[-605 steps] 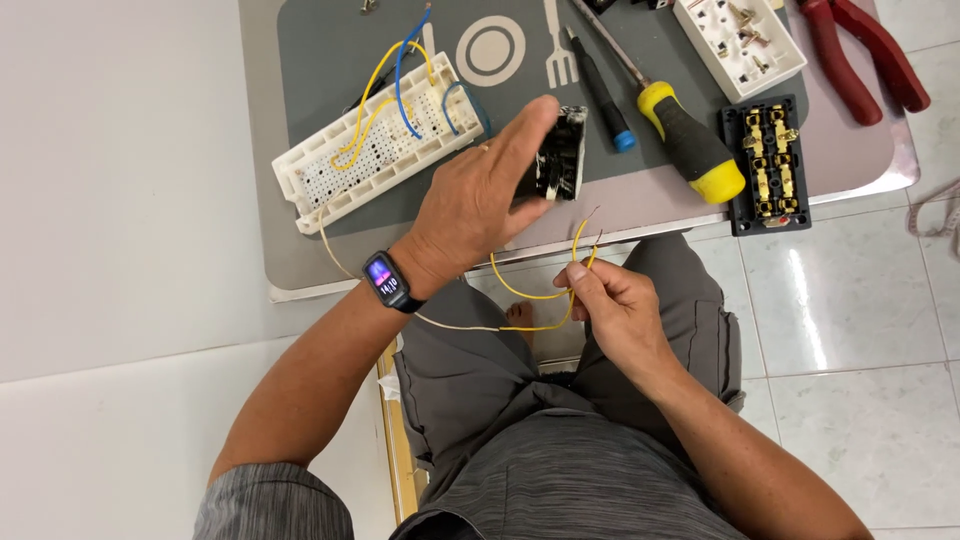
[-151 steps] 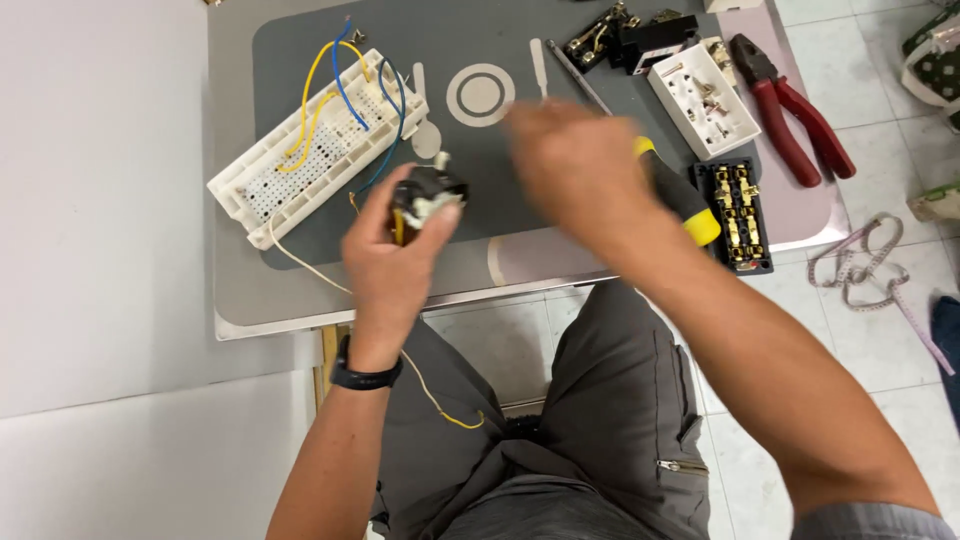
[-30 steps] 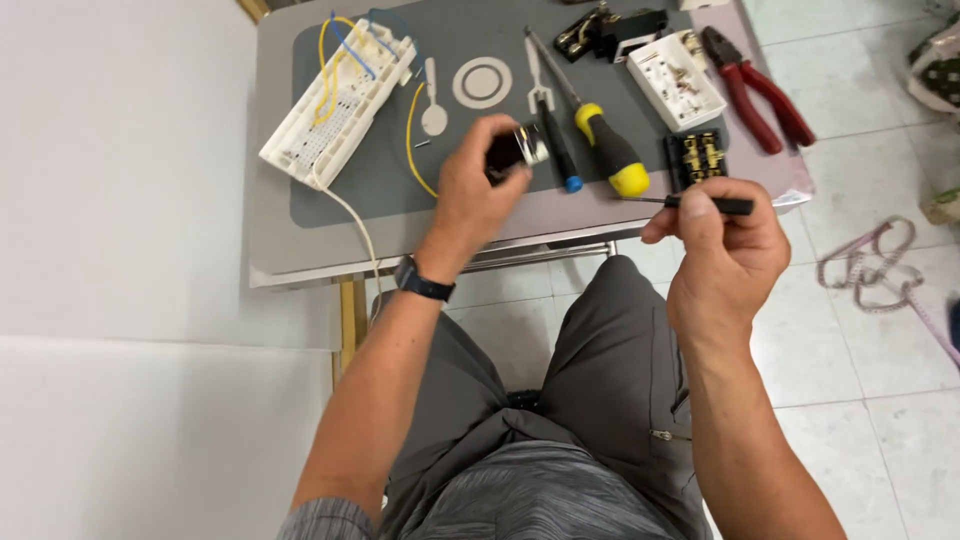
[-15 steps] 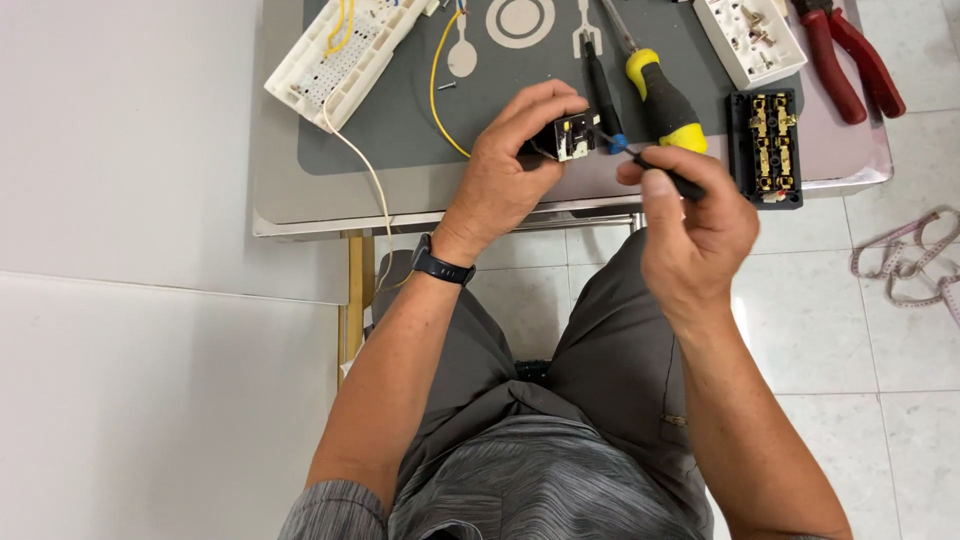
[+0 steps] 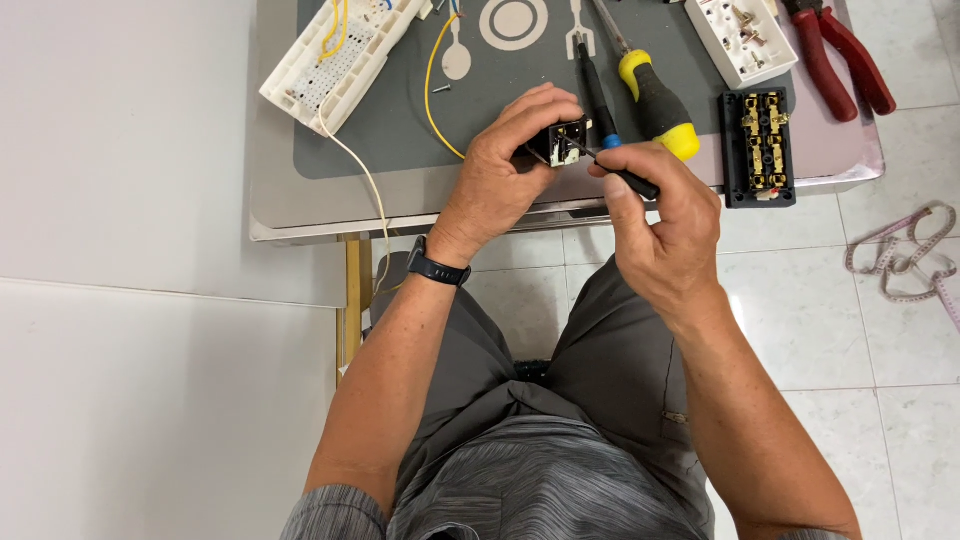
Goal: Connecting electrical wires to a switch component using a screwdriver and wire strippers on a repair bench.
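My left hand [image 5: 510,165] grips a small black electrical part with brass contacts [image 5: 562,143] at the table's front edge. My right hand [image 5: 662,228] holds a thin black-handled screwdriver [image 5: 622,174], its tip resting on the part's contacts. A yellow wire [image 5: 432,92] curves across the grey mat [image 5: 400,130] toward my left hand.
On the small table [image 5: 300,215] lie a white breadboard [image 5: 335,55] with wires, a blue screwdriver [image 5: 597,95], a yellow-and-black screwdriver [image 5: 655,100], a black socket insert [image 5: 757,145], a white socket housing [image 5: 738,35] and red pliers [image 5: 840,55]. A measuring tape [image 5: 900,260] lies on the tiled floor.
Over the last second my right hand brought the thin screwdriver in from the right to the part held in my left hand. The two hands now meet at the table's edge.
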